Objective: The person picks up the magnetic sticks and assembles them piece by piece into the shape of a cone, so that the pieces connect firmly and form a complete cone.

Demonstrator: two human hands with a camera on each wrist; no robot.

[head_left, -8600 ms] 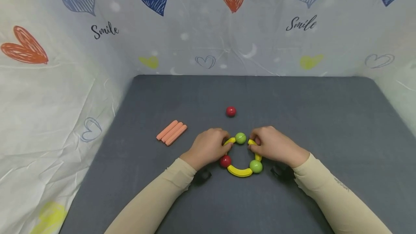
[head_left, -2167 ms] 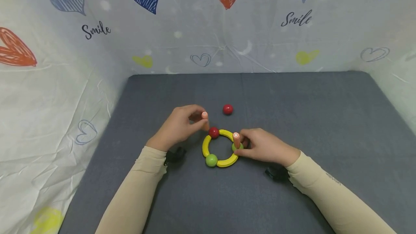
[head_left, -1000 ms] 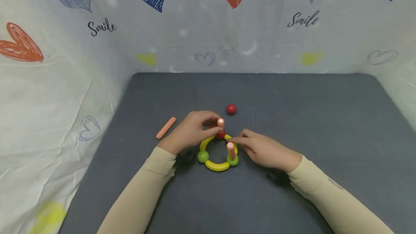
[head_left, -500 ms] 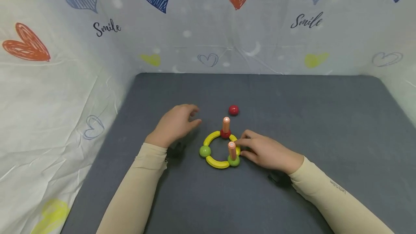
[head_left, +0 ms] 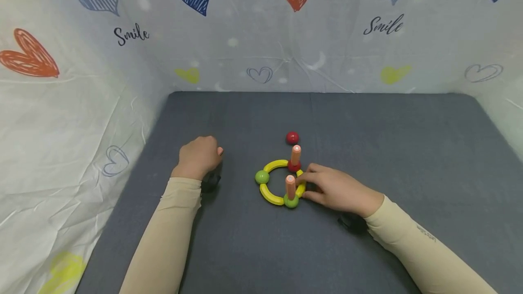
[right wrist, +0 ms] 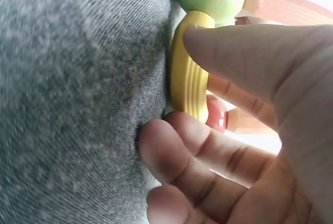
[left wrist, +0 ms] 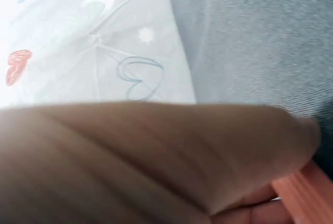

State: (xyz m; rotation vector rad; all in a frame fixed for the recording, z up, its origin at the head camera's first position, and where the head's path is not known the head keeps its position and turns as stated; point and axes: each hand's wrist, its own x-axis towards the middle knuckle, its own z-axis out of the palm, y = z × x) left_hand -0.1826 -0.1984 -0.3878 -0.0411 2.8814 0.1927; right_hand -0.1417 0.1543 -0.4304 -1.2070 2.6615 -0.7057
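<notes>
On the table lies a ring of yellow curved bars (head_left: 271,195) joined by two green balls (head_left: 262,177) and a red ball (head_left: 294,166). One orange rod (head_left: 296,155) stands upright on the red ball, and another orange rod (head_left: 290,187) rises from the front green ball. My right hand (head_left: 341,189) holds the ring's right-hand yellow bar (right wrist: 192,83), thumb on it and fingers at its far side. At the left, my left hand (head_left: 200,155) is curled round a third orange rod (left wrist: 307,195), hidden from the head view.
A loose red ball (head_left: 292,138) lies just behind the ring. The dark grey table (head_left: 388,130) ends at a white sheet (head_left: 229,40) printed with hearts, which also hangs along the sides.
Three rods lay at the left; two now stand on the ring, whose gap has closed. Lately the left hand left the back rod and took the third, while the ring turned clockwise.
</notes>
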